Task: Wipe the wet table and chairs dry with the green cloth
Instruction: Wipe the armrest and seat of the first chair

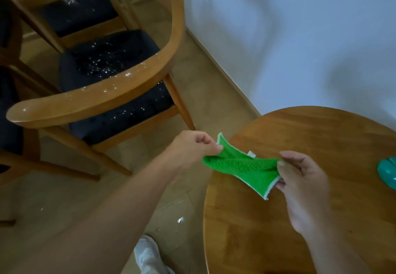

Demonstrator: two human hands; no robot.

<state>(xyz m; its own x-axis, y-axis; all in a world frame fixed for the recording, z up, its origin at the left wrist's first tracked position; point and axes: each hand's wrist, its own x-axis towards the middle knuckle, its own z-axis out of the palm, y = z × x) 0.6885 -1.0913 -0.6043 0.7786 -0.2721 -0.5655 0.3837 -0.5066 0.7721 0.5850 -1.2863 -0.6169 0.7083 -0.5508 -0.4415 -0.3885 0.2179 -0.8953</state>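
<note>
The green cloth (242,165), with a white edge and a small tag, is stretched between my two hands above the left rim of the round wooden table (321,136). My left hand (192,148) pinches its left end and my right hand (300,179) pinches its right end. A wooden chair (92,97) with a curved back rail and a dark seat stands at the upper left. Water drops glisten on its rail and on its seat (102,63).
A teal object (389,171) lies at the table's right edge, cut off by the frame. A second chair shows partly at the far left (12,106). Small wet spots mark the floor (180,220) beside my white shoe (147,254). A pale wall rises behind.
</note>
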